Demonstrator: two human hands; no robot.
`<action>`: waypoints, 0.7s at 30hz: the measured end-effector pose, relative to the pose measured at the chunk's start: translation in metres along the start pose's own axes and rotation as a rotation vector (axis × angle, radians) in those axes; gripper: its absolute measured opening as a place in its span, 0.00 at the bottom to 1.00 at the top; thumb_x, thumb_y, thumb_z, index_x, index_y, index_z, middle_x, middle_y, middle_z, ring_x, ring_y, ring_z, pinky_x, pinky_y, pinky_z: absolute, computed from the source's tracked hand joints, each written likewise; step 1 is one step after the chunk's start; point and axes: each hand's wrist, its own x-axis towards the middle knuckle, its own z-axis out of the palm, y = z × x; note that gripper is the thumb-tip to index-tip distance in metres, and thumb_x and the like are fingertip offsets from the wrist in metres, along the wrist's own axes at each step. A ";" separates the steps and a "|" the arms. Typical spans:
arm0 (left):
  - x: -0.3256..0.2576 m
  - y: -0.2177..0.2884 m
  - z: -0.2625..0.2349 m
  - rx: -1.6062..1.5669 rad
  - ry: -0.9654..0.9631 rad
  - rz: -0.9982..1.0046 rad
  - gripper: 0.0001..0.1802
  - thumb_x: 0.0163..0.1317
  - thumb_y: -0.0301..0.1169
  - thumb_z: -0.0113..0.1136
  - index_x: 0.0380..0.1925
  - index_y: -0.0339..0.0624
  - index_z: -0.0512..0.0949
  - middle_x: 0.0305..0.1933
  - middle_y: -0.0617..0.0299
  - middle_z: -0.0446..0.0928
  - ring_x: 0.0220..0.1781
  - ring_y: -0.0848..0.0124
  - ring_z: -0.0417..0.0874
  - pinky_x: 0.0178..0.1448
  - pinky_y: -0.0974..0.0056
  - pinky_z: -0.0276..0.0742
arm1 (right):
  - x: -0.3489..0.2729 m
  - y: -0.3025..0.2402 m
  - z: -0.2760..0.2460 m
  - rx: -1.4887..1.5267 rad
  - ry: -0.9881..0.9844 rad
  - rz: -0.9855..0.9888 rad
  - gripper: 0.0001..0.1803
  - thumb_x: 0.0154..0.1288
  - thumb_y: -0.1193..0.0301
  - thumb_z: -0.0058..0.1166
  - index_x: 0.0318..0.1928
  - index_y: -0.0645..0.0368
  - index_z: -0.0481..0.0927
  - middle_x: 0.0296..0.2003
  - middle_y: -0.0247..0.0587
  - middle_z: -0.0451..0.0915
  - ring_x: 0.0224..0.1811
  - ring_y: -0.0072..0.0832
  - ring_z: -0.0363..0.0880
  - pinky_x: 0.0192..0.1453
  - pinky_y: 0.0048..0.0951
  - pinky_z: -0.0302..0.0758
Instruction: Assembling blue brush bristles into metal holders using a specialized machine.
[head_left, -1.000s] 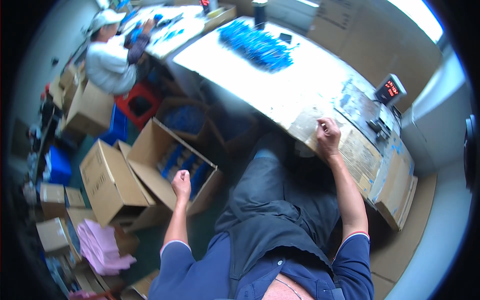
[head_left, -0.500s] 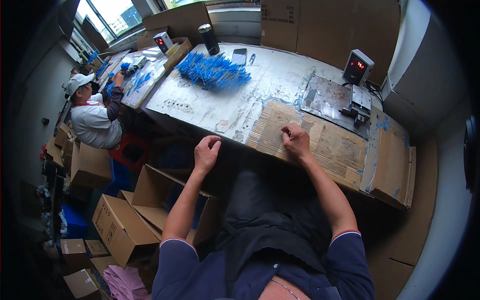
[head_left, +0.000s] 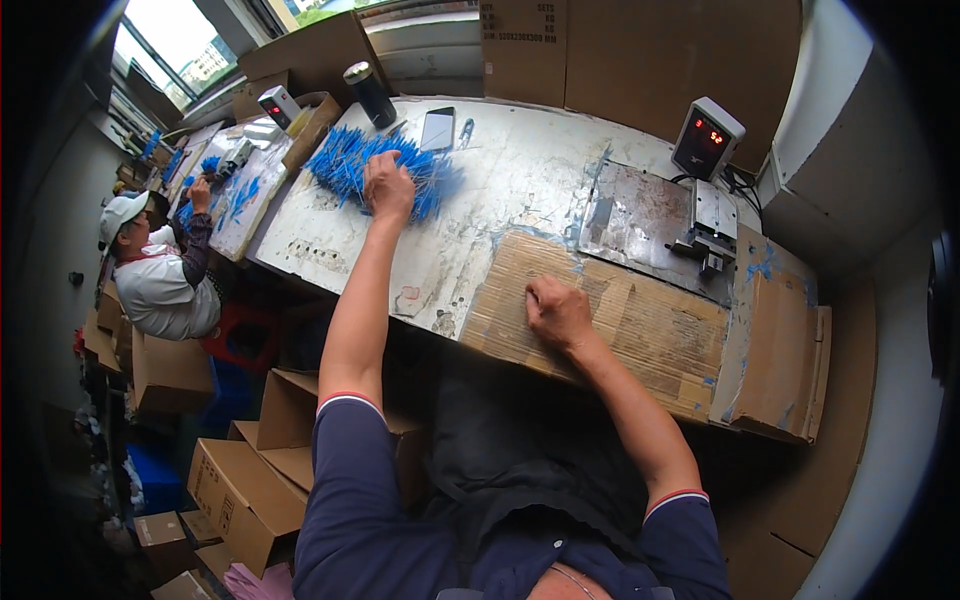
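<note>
My left hand (head_left: 388, 187) reaches onto a heap of thin blue strips with pale ends (head_left: 340, 165) at the back left of the white worktable. Its fingers are bent and closed on strips at the heap's near side; the fingertips are partly hidden. Resting on a flattened cardboard sheet (head_left: 640, 320) along the table's front edge, my right hand (head_left: 560, 314) is closed with its fingers curled in. Whatever it holds, if anything, is hidden. To its right and farther back, a small metal fixture (head_left: 712, 225) sits on a worn metal plate (head_left: 632, 222).
A display box with red digits (head_left: 708, 140) stands behind the fixture. Beyond the heap are a dark flask (head_left: 370, 95), a phone (head_left: 437, 129) and a small blue-handled tool (head_left: 466, 133). A co-worker (head_left: 160, 270) works at the left table. Open cartons (head_left: 250, 500) stand below left.
My left hand has moved from in front of the table edge up and forward onto the blue heap. My right hand stays closed on the cardboard. The whole view has shifted slightly.
</note>
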 end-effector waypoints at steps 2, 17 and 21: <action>0.023 -0.010 0.006 0.042 -0.032 0.041 0.18 0.61 0.30 0.68 0.52 0.46 0.81 0.55 0.55 0.80 0.59 0.54 0.78 0.65 0.53 0.74 | 0.007 0.002 0.003 0.001 0.003 0.004 0.02 0.63 0.71 0.57 0.36 0.54 0.79 0.34 0.44 0.82 0.34 0.47 0.85 0.37 0.48 0.82; 0.049 0.026 0.001 -0.261 0.116 0.315 0.08 0.71 0.33 0.62 0.44 0.47 0.87 0.41 0.56 0.87 0.44 0.55 0.86 0.48 0.56 0.81 | 0.030 0.013 0.008 0.129 0.071 0.058 0.07 0.62 0.74 0.60 0.41 0.55 0.82 0.37 0.45 0.83 0.35 0.46 0.85 0.34 0.41 0.82; -0.015 0.037 -0.027 -0.011 -0.292 0.779 0.10 0.64 0.27 0.63 0.44 0.49 0.85 0.32 0.62 0.78 0.38 0.62 0.83 0.41 0.58 0.78 | 0.045 0.002 0.004 0.185 0.422 -0.145 0.15 0.57 0.79 0.61 0.47 0.58 0.81 0.41 0.46 0.84 0.42 0.45 0.85 0.47 0.42 0.82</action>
